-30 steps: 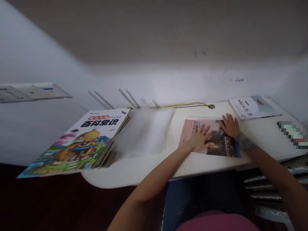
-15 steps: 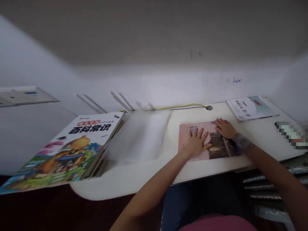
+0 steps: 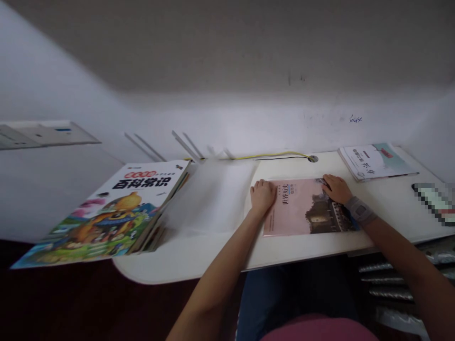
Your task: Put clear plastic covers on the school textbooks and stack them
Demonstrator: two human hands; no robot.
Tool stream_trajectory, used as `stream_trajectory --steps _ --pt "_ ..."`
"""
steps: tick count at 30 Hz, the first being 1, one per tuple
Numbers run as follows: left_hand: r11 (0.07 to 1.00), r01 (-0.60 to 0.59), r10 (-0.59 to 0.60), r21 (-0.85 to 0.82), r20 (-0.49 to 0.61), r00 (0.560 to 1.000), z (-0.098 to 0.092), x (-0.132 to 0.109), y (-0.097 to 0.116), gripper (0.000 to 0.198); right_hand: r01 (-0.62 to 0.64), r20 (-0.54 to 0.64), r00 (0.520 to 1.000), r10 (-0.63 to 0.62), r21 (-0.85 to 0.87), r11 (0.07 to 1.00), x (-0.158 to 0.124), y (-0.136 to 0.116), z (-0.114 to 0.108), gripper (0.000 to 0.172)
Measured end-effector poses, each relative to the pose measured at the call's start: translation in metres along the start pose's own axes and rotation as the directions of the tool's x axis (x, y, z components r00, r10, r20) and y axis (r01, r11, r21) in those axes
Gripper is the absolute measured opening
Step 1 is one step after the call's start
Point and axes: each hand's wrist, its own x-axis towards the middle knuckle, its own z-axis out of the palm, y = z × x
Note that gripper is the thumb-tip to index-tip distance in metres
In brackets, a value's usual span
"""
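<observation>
Hands at a pink history textbook (image 3: 295, 218)
Left hand (image 3: 263, 196) curled, apparently just beside its edge; right hand (image 3: 336, 188) spread flat on its corner.

Pink bk (image 3: 302, 210): 世界历史 (stack (image 3: 106, 227): 百科常识)

**Room condition: white-painted wall (image 3: 227, 118) behind a white worktop (image 3: 170, 265), under dim, even light.**
The wall carries faint dark scuffs and a small blue ink scrawl (image 3: 355, 119) at right. A grey surface (image 3: 227, 42) fills the upper field; its nature is undetermined. A yellow-and-black cable (image 3: 270, 155) runs along the worktop's rear edge to a round grommet (image 3: 313, 158). The worktop's left end is rounded. A pale panel (image 3: 46, 134) sits against the wall at left. Dark floor (image 3: 64, 298) lies below, with ribbed metal slats (image 3: 387, 279) under the worktop at right.
</observation>
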Motion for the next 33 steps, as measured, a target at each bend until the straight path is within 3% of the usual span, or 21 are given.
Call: stream_trajectory --steps 4,7,10,12,17,25,29,33 --pt "0.973 0.076 -0.08 -0.216 -0.006 0.997 -0.003 0.009 -0.004 0.03 0.01 -0.023 1.0 -0.01 0.028 1.0 0.003 0.002 0.002 0.045" --pt "0.907 0.12 -0.119 -0.404 0.027 0.992 -0.005 0.018 -0.007 0.044 0.023 -0.046 0.999 -0.02 0.049 0.999 0.005 0.003 0.003 0.044" --pt "0.812 0.12 -0.058 -0.572 0.126 0.99 -0.011 0.028 -0.005 0.058 0.047 -0.075 0.996 -0.041 0.075 0.996 0.009 0.005 0.004 0.042" --pt "0.746 0.128 0.004 -0.653 0.197 0.98 -0.016 0.034 -0.003 0.053 0.074 -0.092 0.994 -0.065 0.094 0.993 0.012 0.007 0.004 0.04" --pt "0.635 0.166 0.064 -0.754 0.266 0.962 -0.033 0.041 0.002 0.035 0.169 -0.121 0.981 -0.152 0.142 0.975 0.022 0.012 -0.006 0.036" --pt "0.578 0.113 0.067 -0.808 0.185 0.98 -0.055 0.024 0.008 0.03 0.323 -0.107 0.946 -0.305 0.289 0.901 0.028 0.031 -0.054 0.035" --pt "0.548 0.183 0.055 -0.816 0.254 0.966 -0.062 0.022 0.002 0.036 0.246 -0.035 0.965 -0.259 0.457 0.855 0.021 0.044 -0.077 0.032" --pt "0.551 0.196 0.058 -0.811 0.271 0.961 -0.062 0.025 -0.007 0.042 0.042 -0.017 0.999 -0.039 0.542 0.839 0.014 0.052 -0.087 0.04"
